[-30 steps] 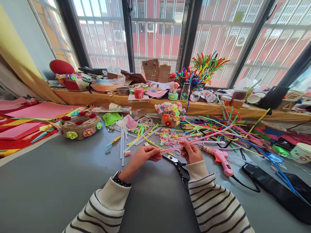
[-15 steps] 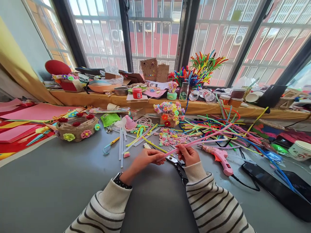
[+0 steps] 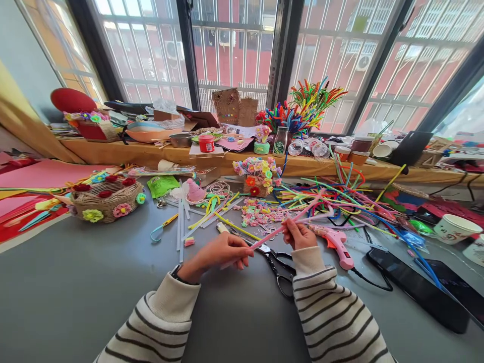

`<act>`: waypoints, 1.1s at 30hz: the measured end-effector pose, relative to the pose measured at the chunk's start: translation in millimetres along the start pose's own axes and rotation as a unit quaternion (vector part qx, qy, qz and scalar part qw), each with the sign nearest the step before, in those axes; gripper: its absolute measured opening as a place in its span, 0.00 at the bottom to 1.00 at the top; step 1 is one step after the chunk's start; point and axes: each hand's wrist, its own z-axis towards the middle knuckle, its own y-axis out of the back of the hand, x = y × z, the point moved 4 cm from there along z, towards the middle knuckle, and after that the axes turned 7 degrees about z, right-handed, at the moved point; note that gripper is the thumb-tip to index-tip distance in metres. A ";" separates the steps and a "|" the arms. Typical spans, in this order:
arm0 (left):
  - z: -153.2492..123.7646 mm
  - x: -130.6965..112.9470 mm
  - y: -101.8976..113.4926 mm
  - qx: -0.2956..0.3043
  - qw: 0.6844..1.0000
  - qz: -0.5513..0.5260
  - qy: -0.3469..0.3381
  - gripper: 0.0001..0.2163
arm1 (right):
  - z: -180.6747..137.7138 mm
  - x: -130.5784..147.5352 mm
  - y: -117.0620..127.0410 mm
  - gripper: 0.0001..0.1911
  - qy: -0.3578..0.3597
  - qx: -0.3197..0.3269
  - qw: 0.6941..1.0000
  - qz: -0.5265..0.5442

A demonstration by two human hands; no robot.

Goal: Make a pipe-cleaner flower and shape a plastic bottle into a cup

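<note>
Pink pipe cleaners stretch between my two hands above the grey table. My left hand pinches them near their lower end, with a short bit poking out below the palm. My right hand is closed round them farther up, and their loose ends fan out toward the upper right. Under and between the hands lies a pair of black-handled scissors. A pink glue gun rests just right of my right hand. Behind the hands is a scatter of small pastel flower pieces.
A woven basket with flowers stands at the left. A heap of coloured pipe cleaners spreads at the back right. Clear glue sticks lie left of centre. A black phone and paper cup are at the right.
My hands have moved apart along the pink pipe cleaners, the left slightly down and left, the right slightly right. More of the scissors shows. The whole view has shifted a little.
</note>
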 end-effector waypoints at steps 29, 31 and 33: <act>-18.9 19.8 -0.8 0.099 0.992 0.022 0.070 0.10 | 8.3 28.3 62.2 0.11 0.120 -0.190 0.974 0.027; -23.7 21.6 8.8 0.031 0.997 0.024 0.062 0.10 | 4.2 29.5 65.2 0.10 0.107 -0.186 0.977 0.005; -29.9 23.0 18.4 -0.014 0.998 0.036 0.051 0.11 | -0.2 29.2 68.4 0.10 0.087 -0.187 0.979 0.001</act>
